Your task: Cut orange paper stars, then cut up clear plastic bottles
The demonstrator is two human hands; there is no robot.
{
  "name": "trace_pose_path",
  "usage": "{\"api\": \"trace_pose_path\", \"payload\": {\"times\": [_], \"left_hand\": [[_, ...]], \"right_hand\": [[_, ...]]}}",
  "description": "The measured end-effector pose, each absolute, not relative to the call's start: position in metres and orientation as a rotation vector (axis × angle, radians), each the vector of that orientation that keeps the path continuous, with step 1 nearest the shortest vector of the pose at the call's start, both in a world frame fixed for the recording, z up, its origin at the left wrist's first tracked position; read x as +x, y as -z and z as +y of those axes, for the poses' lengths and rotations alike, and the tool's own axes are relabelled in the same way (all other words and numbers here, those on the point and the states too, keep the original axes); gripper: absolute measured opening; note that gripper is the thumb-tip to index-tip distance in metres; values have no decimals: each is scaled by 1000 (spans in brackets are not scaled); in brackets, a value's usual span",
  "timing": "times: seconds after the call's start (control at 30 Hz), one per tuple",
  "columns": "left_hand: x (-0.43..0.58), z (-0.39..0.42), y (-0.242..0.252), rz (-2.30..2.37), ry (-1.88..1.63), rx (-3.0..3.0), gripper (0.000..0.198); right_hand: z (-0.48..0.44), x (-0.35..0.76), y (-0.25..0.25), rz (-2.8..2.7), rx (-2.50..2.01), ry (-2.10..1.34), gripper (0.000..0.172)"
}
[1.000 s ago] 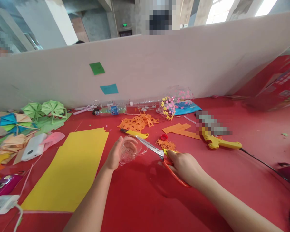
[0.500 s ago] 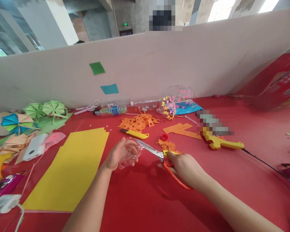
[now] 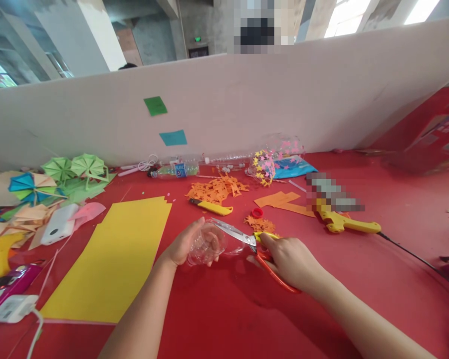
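Observation:
A clear plastic bottle piece (image 3: 206,245) is in my left hand (image 3: 187,243), its round rim turned toward the scissors. My right hand (image 3: 294,262) grips scissors (image 3: 235,232) with yellow and orange-red handles. Their blades lie at the rim of the plastic, and a thin clear strip (image 3: 236,248) curls out below them. Just beyond my hands lies a yellow box cutter (image 3: 212,207). Near the scissors are a red bottle cap (image 3: 257,213) and a small heap of orange paper stars (image 3: 262,224).
Yellow paper sheets (image 3: 115,259) lie to the left. A yellow glue gun (image 3: 344,223) with a black cord lies to the right. Farther back are more orange stars (image 3: 215,189), a labelled bottle (image 3: 177,170) and a star-covered bottle (image 3: 264,167), before a white partition (image 3: 228,104).
The view has shifted slightly. A curled clear strip now shows below the scissor blades, hanging off the plastic piece. Both hands keep their holds.

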State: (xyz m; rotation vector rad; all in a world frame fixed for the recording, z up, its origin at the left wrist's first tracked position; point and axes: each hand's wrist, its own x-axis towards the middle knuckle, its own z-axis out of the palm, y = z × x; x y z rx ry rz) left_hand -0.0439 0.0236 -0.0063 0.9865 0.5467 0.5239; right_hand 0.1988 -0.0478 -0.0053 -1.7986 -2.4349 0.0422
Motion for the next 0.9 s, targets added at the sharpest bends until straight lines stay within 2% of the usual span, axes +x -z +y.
{"api": "trace_pose_path", "payload": {"times": [0.23, 0.53, 0.6, 0.77, 0.9], "left_hand": [[-43, 25, 6, 522, -500, 945, 56], [-50, 28, 6, 497, -416, 975, 65], [-51, 31, 6, 538, -502, 1010, 61], [-47, 31, 6, 867, -1018, 1350, 42], [-26, 19, 16, 1084, -1216, 1595, 43]], "right_hand": [[-46, 199, 9, -2456, -1830, -42, 32], [-48, 198, 3, -2443, -1855, -146, 27], [-48, 196, 2, -2403, -1865, -206, 29], [-45, 192, 5, -2230, -1980, -335, 34], [-45, 191, 4, -2169, -2049, -373, 36]]}}
